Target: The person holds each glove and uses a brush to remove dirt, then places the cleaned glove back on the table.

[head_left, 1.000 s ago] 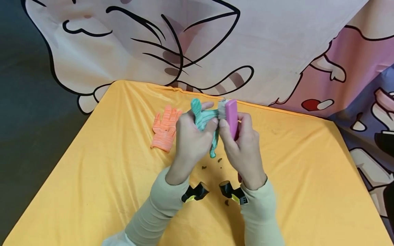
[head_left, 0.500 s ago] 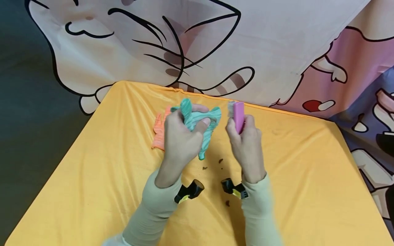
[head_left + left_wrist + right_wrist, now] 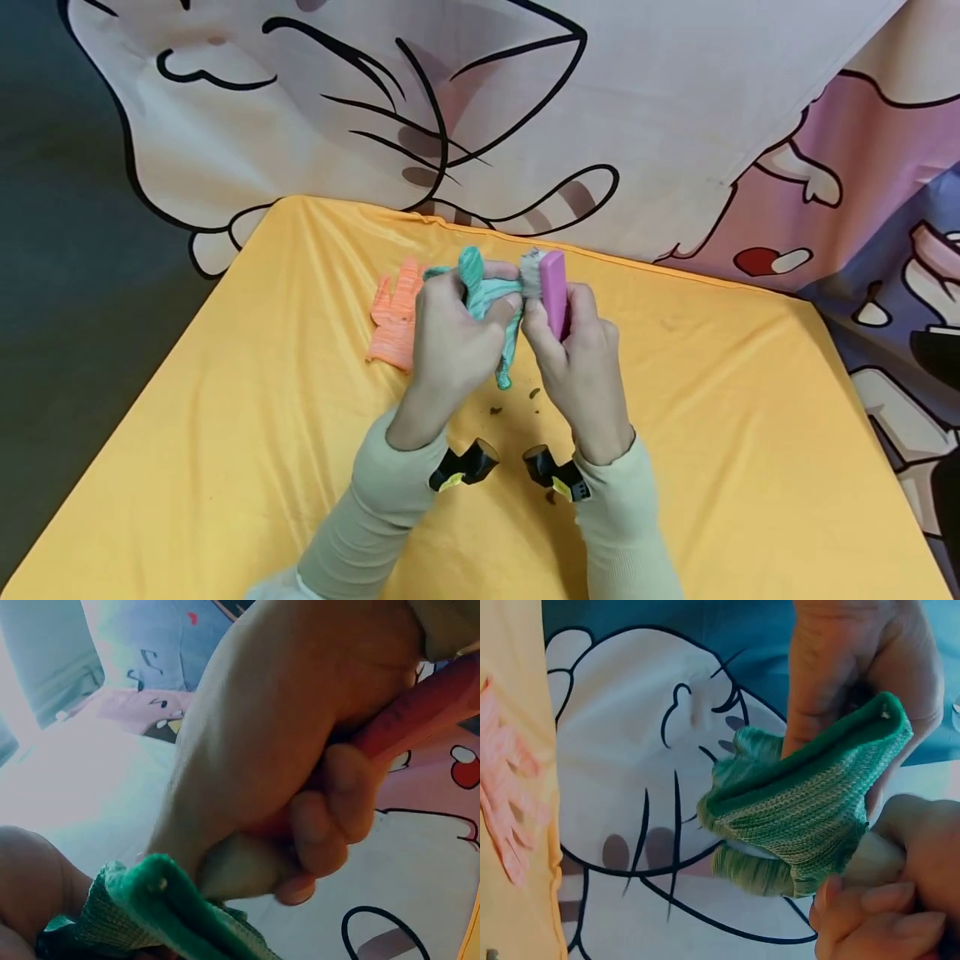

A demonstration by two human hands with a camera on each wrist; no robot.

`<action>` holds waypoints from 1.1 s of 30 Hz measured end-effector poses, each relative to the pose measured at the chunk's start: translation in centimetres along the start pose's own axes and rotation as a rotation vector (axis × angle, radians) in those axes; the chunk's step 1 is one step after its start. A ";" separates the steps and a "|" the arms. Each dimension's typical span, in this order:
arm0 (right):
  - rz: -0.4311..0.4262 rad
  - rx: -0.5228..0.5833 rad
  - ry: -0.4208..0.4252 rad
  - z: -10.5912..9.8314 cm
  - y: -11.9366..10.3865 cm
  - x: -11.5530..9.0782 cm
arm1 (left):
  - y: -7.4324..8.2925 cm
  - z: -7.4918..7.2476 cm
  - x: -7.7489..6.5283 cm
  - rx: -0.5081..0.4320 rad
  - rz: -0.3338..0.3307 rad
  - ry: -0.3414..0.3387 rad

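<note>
A green knitted glove (image 3: 471, 273) is bunched in my left hand (image 3: 453, 337), its thumb pressing on the fabric and part of it hanging down. My right hand (image 3: 585, 367) grips a pink brush (image 3: 554, 287) with its grey bristles turned left, against or right beside the glove's edge. The left wrist view shows the pink handle (image 3: 420, 712) running through the right hand's curled fingers. From the right wrist, the glove's cuff (image 3: 810, 765) appears folded flat, with the left hand behind it; the bristles are hidden there.
An orange knitted glove (image 3: 393, 321) lies flat on the yellow tablecloth (image 3: 285, 433), partly behind the left hand. Several small dark crumbs (image 3: 496, 410) lie on the cloth below the hands. A cartoon-printed sheet (image 3: 660, 125) hangs behind the table.
The brush in my right hand swung away to the right of the green glove, then came back left to it. My left hand shifted left with the glove, then slightly back right.
</note>
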State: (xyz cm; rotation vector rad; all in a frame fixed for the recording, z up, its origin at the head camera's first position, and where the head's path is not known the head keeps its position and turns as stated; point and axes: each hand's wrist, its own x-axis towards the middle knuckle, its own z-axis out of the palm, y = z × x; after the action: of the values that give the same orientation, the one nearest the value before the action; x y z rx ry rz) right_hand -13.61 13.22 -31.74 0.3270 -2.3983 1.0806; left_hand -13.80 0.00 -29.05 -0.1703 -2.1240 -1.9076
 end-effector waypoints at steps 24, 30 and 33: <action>0.065 0.246 0.052 -2.2 1.8 0.3 | 1.2 -1.1 -0.8 -0.029 -0.045 -0.063; -0.159 0.171 -0.010 -1.6 0.3 0.2 | 0.9 -0.6 -0.4 -0.106 -0.028 -0.113; -0.135 0.053 0.004 -1.2 0.5 0.3 | 0.9 -0.6 -0.2 -0.160 -0.044 -0.119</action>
State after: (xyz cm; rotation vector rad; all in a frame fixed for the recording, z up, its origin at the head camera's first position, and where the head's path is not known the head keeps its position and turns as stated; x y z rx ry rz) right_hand -13.65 14.47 -31.27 0.4977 -2.3102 1.0837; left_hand -13.30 -0.42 -28.21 -0.2788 -2.0628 -2.1441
